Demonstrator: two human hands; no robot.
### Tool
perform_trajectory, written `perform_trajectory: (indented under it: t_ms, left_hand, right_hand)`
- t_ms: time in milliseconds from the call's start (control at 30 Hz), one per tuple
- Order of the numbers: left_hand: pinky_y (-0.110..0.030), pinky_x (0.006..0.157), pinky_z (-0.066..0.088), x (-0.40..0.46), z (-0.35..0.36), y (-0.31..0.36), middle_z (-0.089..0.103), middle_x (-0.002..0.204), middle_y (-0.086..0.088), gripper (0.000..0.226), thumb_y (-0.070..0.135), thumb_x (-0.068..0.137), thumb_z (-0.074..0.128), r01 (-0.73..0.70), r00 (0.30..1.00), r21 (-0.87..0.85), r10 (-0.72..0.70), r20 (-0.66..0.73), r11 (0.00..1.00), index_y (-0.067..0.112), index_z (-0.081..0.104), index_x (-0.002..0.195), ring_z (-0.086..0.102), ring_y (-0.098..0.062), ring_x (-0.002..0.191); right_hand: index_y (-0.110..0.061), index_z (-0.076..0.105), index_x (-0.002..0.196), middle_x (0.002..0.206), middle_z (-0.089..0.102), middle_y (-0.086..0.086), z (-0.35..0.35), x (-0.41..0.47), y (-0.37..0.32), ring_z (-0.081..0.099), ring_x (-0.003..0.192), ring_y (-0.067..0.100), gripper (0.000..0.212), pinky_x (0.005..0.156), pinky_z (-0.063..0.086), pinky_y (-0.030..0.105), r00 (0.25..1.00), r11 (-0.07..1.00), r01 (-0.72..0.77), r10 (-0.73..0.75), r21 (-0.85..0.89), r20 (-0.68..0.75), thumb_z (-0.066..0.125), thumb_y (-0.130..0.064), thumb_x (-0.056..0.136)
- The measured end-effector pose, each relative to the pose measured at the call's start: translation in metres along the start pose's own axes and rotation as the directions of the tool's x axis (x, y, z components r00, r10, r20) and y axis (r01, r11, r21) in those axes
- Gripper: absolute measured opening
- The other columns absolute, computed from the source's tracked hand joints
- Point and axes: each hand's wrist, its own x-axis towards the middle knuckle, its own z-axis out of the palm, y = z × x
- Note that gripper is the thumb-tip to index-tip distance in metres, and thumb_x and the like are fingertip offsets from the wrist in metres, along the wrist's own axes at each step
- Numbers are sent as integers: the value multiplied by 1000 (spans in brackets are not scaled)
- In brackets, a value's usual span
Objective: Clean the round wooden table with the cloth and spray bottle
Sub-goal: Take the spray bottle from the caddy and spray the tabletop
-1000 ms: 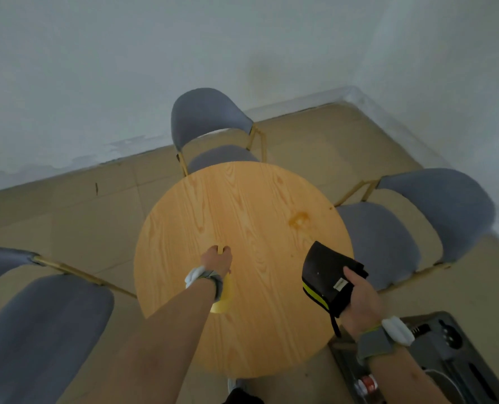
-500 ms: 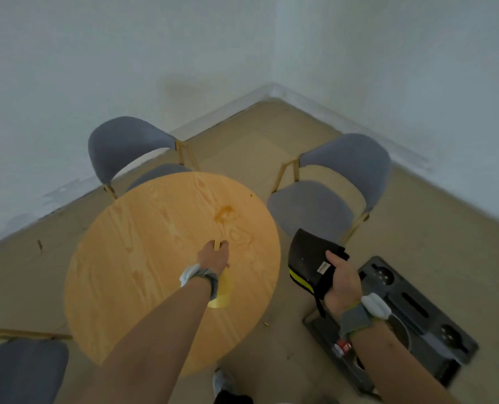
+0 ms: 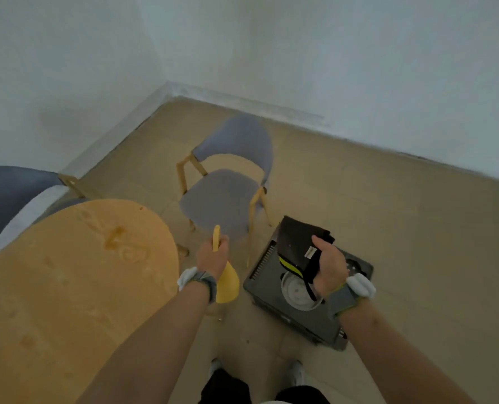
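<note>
Round wooden table (image 3: 67, 287) sits at my left, an orange stain (image 3: 114, 236) on its far half. My left hand (image 3: 213, 256) grips the yellow spray bottle (image 3: 226, 282), long axis upright, nozzle aimed forward off the table; I'd swing it back over the stain. Right hand (image 3: 328, 268) clutches the black cloth (image 3: 296, 246) above a floor tray (image 3: 300, 316).

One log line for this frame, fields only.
left hand: holds yellow spray bottle | right hand: holds black cloth | round wooden table: stain visible | both hands off table, over floor
</note>
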Motion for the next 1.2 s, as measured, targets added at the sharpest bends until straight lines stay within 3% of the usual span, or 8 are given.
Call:
perform_trajectory:
  t_ms: [300,400,500,633,733,867,1100,1200]
  left_hand:
    - [-43,84,57,5,179,30,75,86,-20,29,30,102,56,-173,962,109,145,230,979,7,70,113,73,-31,77]
    - [-29,75,58,19,236,24,75,95,-21,29,26,103,56,-283,910,98,235,343,954,5,66,119,70,-23,69]
    - [-38,85,57,37,303,8,72,114,-13,33,26,103,55,-330,848,75,261,461,941,6,61,130,73,-31,85]
    - [-14,73,51,59,363,-20,69,106,0,27,31,102,57,-413,768,11,342,542,911,17,60,125,74,-20,84]
    - [-32,78,50,83,417,-45,68,93,-6,14,33,101,57,-466,717,-20,390,577,885,20,62,106,70,-24,86]
    - [-33,87,50,98,466,-60,68,101,-4,11,39,100,57,-486,706,-73,440,555,871,49,53,98,67,-21,97]
    - [-29,102,43,118,535,-87,58,124,4,39,33,100,59,-544,625,-135,508,593,828,13,54,134,58,-15,116]
    - [-11,98,39,124,550,-95,56,123,6,46,37,97,57,-593,575,-152,547,608,791,10,55,133,56,4,109]
  right_hand:
    - [-11,66,127,111,76,10,-122,48,-35,73,100,35,33,88,59,47,970,967,121,-67,226,-236,58,-26,99]
    - [-12,65,127,111,76,11,-155,71,-33,73,99,36,31,90,58,49,948,945,158,-64,287,-312,57,-24,100]
    - [-12,65,126,117,73,14,-187,103,-23,70,104,38,30,98,53,54,913,916,187,-28,356,-407,55,-23,100]
    - [-12,64,127,119,71,13,-209,131,-3,67,108,38,30,103,49,55,895,881,209,2,425,-446,55,-21,101]
    - [-11,66,123,119,71,14,-228,163,14,67,109,37,26,103,49,54,875,859,228,25,458,-483,53,-20,101]
    - [-5,65,125,118,72,17,-243,180,32,69,107,36,31,93,54,49,865,799,260,58,542,-499,53,-18,100]
    - [-9,69,117,112,76,11,-268,209,74,73,102,33,27,95,55,51,848,743,317,56,589,-527,49,-16,100]
    - [-10,73,104,105,78,10,-275,217,84,76,90,30,25,79,62,47,836,724,328,76,606,-543,50,-15,100]
